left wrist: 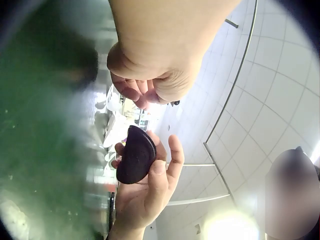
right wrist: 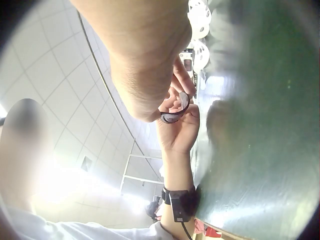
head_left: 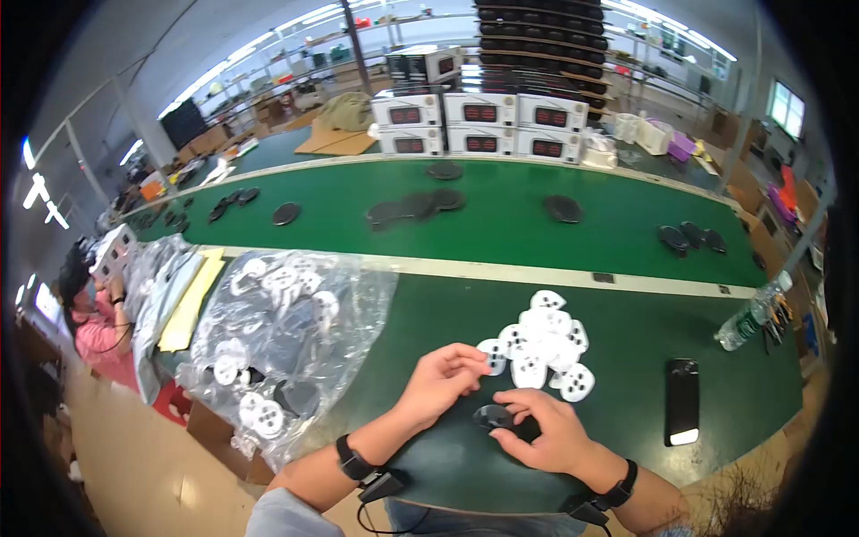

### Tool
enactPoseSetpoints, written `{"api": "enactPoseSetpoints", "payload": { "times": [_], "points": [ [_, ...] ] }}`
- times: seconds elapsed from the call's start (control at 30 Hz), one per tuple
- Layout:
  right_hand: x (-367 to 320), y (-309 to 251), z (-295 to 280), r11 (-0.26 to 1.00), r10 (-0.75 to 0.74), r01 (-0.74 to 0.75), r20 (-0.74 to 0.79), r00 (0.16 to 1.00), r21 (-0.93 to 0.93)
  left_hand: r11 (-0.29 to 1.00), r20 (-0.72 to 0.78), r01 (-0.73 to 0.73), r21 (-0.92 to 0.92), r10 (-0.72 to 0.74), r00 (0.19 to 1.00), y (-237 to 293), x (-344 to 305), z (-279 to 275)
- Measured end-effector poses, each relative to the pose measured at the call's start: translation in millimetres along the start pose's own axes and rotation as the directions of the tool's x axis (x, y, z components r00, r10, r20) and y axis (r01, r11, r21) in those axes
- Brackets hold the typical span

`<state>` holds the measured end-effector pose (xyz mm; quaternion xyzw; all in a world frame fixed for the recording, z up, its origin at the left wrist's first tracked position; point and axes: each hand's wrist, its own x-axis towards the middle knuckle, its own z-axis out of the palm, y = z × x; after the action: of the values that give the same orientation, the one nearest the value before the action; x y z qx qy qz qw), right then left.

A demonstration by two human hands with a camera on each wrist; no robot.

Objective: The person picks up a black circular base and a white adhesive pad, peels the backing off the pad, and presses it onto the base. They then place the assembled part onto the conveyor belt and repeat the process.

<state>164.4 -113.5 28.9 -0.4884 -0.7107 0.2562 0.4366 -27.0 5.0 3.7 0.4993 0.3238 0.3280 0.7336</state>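
My right hand (head_left: pixel 550 434) is closest to me. Its grip is pinched around a black oval plastic shell (head_left: pixel 495 417), thumb on one edge and fingers curled over the other, which the left wrist view shows best (left wrist: pixel 136 155). The shell sits low over the green counter (head_left: pixel 644 340), close to the front edge, just in front of my body. I can't tell if it's touching the surface.

My left hand (head_left: pixel 443 380) is right beside it with its fingers curled in, the tips near the heap of white round plastic pieces with holes (head_left: pixel 541 349). No view shows whether that grip has anything in it.

What worries me:
- That's an edge pinch on a smooth, curved part. If it slips this near the lip of the counter, I reckon it ends up on the floor.
- The white heap is loosely piled, so a careless left knuckle could scatter it toward the black phone (head_left: pixel 682 401).
- The clear plastic bag of more white pieces (head_left: pixel 286 340) hangs over the counter's left corner and could slide off if it gets bumped.
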Motion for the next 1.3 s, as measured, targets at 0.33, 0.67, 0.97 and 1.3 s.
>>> {"api": "enactPoseSetpoints", "payload": {
  "times": [0.33, 0.67, 0.97, 1.3],
  "points": [
    [1, 0, 5, 0.999, -0.005, 0.006, -0.026, 1.0, 0.041, 0.996, 0.026, -0.091, -0.018, 0.092, 0.995, -6, 3, -1],
    [1, 5, 5, 0.999, -0.036, 0.036, -0.007, 0.999, -0.012, 0.994, 0.063, -0.113, 0.005, 0.113, 0.992, -11, 4, -2],
    [3, 1, 0, 0.992, -0.125, 0.125, -0.012, 0.992, 0.001, 0.988, 0.037, -0.153, 0.017, 0.152, 0.988, -14, 3, -1],
    [4, 2, -5, 0.976, -0.218, 0.219, -0.023, 0.976, 0.021, 0.996, 0.021, -0.08, 0.03, 0.079, 0.997, 3, -3, 4]
  ]
}}
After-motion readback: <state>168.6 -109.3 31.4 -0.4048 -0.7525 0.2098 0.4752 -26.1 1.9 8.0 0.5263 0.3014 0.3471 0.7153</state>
